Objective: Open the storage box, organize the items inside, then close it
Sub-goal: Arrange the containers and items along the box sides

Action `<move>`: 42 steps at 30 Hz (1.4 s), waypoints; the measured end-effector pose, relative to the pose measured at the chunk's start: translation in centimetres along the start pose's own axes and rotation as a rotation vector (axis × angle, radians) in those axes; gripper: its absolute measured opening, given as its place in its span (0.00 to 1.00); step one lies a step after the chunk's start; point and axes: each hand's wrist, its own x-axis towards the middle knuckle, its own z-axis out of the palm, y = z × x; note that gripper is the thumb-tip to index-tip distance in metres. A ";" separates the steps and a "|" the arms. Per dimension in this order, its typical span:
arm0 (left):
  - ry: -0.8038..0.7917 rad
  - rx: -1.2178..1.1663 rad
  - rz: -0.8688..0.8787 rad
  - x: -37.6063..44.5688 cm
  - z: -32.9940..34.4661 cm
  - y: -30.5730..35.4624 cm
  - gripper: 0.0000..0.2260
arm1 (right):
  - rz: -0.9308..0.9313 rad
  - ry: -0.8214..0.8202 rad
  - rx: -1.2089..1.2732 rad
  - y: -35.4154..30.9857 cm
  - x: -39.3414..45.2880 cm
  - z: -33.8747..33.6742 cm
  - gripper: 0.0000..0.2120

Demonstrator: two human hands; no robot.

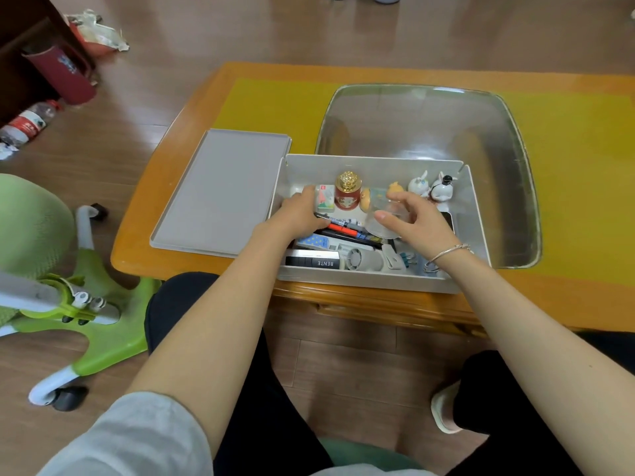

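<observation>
1. The storage box (374, 280) stands open at the near edge of the table (192, 108); its lid (220, 194) lies flat just to the left, touching the box's left wall.
2. The left hand (299, 209) reaches into the left part of the box, fingers curled round a small white carton (324, 197) at the back row. The right hand (410, 214) holds a clear plastic cup (385, 225) above the pens (347, 226), thumb and fingers round its rim. The hands are apart.
3. Risk, tipping: the red jar with a gold cap (347, 194) stands upright just beside the carton; shifting the carton sideways would likely knock it into the small figurines (431, 187) lined along the back wall.
4. Risk, slipping: the cup looks smooth and light, so a loose hold could drop it onto the pens and scatter them.
5. Risk, closing: tall upright items may stop the lid from seating; whether they clear the rim cannot be told.
6. Risk, sliding: the box overhangs nothing visibly, yet a forearm pushing its near wall could drag it off the table edge.
</observation>
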 end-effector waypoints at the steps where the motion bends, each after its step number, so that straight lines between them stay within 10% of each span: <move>1: -0.008 0.051 -0.017 0.1 -0.1 0.1 0.28 | 0.001 0.003 0.013 0.0 0.0 0.0 0.25; 21: 0.304 0.173 0.089 -2.8 -1.9 0.3 0.11 | -0.026 0.132 0.081 -0.2 0.0 0.1 0.26; 26: -0.007 0.015 0.259 -2.6 -1.3 1.3 0.09 | -0.034 0.189 0.124 -0.1 0.0 -0.3 0.26; 42: -0.122 0.136 0.036 1.5 0.3 0.6 0.21 | -0.029 0.190 0.077 -0.2 -0.1 -0.1 0.26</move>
